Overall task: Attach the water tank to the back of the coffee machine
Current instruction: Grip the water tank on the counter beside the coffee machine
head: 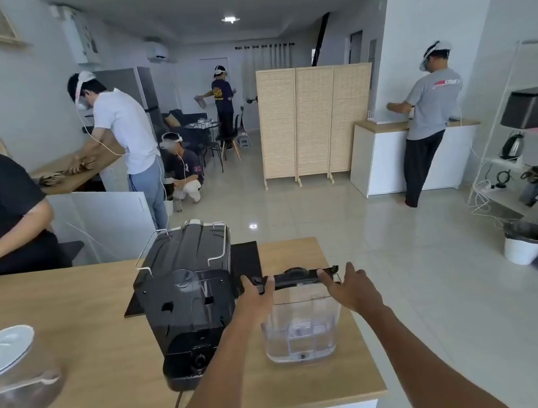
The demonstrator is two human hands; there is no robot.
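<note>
Water tank [299, 329]: clear plastic, boxy with rounded corners, black lid on top; standing on the counter at lower centre of the frame, just right of the machine.
Coffee machine [184, 299]: glossy black, blocky, wire rails on top.
Counter [77, 363]: pale wood, smooth.
Left hand [255, 298]: at the lid's left end, fingers curled onto it.
Right hand [352, 286]: at the lid's right end, fingers closed on the rim.

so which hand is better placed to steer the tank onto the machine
Left. The left hand grips the water tank lid's end nearest the coffee machine, so it can likely guide that edge in. The right hand holds the far end.
</note>
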